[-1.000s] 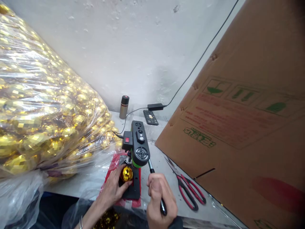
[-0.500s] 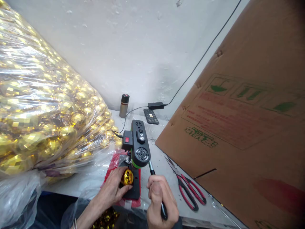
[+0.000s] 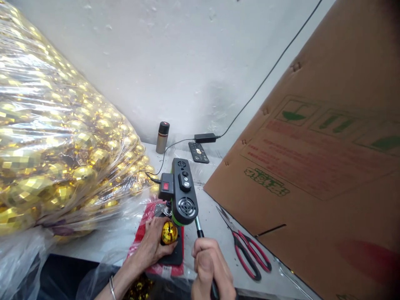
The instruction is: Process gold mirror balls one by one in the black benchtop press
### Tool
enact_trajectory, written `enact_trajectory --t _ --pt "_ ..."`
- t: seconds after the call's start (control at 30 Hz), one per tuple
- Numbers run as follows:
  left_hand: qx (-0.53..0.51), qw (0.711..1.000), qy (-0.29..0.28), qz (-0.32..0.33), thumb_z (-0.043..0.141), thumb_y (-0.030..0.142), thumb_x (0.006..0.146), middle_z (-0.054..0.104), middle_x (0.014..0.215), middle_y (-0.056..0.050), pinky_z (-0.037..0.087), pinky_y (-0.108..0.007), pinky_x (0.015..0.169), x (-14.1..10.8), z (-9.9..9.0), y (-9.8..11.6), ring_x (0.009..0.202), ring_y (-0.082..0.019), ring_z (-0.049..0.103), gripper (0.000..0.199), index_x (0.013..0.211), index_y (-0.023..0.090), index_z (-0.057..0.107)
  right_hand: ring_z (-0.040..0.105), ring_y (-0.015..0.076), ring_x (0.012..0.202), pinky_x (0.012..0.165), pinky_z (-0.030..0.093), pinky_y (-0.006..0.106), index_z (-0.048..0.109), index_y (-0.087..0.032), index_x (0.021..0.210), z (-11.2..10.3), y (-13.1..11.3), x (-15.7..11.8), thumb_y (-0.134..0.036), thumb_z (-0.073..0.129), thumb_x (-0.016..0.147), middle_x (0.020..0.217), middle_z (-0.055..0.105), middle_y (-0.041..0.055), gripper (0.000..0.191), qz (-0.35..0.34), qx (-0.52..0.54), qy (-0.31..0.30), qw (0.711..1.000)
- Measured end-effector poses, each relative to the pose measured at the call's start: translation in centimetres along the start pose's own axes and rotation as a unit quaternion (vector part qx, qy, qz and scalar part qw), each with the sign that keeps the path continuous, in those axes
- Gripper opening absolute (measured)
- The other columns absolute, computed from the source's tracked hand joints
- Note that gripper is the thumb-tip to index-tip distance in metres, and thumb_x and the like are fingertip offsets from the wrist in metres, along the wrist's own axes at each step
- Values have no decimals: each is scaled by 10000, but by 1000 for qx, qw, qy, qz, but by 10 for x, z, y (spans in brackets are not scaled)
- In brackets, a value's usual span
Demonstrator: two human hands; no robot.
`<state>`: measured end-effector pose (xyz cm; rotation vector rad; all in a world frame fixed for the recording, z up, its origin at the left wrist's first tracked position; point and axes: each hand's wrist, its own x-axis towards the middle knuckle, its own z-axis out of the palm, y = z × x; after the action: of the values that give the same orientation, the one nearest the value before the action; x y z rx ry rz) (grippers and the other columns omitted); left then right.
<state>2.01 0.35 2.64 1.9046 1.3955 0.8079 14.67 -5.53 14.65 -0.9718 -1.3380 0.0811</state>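
A faceted gold ball [image 3: 169,232] is held on the black base plate [image 3: 175,255] of a small bench press [image 3: 182,192], directly beneath the green-and-black head. The ball is gripped by the left hand [image 3: 153,246], fingers curled round its left and lower sides, thumb at the near edge; it is seated on the plate and not lifted. The metal lever [image 3: 198,227] of the press is grasped by the right hand [image 3: 210,266], fingers clenched fully round the black handle grip. A red switch is seen on the side box of the press.

Step in hand, as judged: the ball is being positioned and steadied under the tool while the lever is held ready. The tool tip is hidden by the head, so contact with the ball cannot be confirmed. The next move would call for the ball being kept centred and still, the left fingertips kept clear of the point of contact, and an even pull on the lever.

A red sheet [image 3: 143,227] lies under the base plate. A large clear bag of gold balls [image 3: 56,137] is piled just to the left. Red-handled scissors [image 3: 248,252] lie to the right, beside a leaning cardboard sheet [image 3: 312,166]. A small bottle [image 3: 162,137], a remote [image 3: 198,152] and a power adapter [image 3: 205,138] are set near the wall.
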Motion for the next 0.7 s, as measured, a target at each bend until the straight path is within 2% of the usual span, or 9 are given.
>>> enact_trajectory --t 0.1,0.27,0.47,0.7 --pt "-6 1000 2 3 769 303 773 706 1096 -81 467 -523 1024 -1 -1 1 1064 -336 625 364 1107 226 647 473 95 551 565 387 260 461 -226 712 4 10 -9 -120 437 1048 653 498 -42 353 -40 -23 25 999" --pt "-13 1000 8 -2 767 285 759 716 1079 -65 473 -513 1027 -1 -2 6 1050 -331 629 366 1104 240 654 427 104 512 717 476 299 443 -241 699 13 25 -18 -186 391 1074 615 497 -66 382 -70 -41 71 994" --pt "-14 1000 -1 -18 773 307 745 714 1100 -85 471 -526 1018 0 -4 9 1064 -348 627 371 1091 233 660 452 111 565 799 480 307 452 -241 713 17 24 -26 -214 384 1089 646 489 -62 383 -24 -25 88 996" --pt "-8 1000 -5 -20 767 273 734 713 1098 -81 471 -530 1018 1 -2 6 1076 -352 626 391 1107 230 657 426 107 519 727 454 301 415 -242 677 23 34 -23 -207 387 1075 604 451 -71 401 -78 -11 119 990"
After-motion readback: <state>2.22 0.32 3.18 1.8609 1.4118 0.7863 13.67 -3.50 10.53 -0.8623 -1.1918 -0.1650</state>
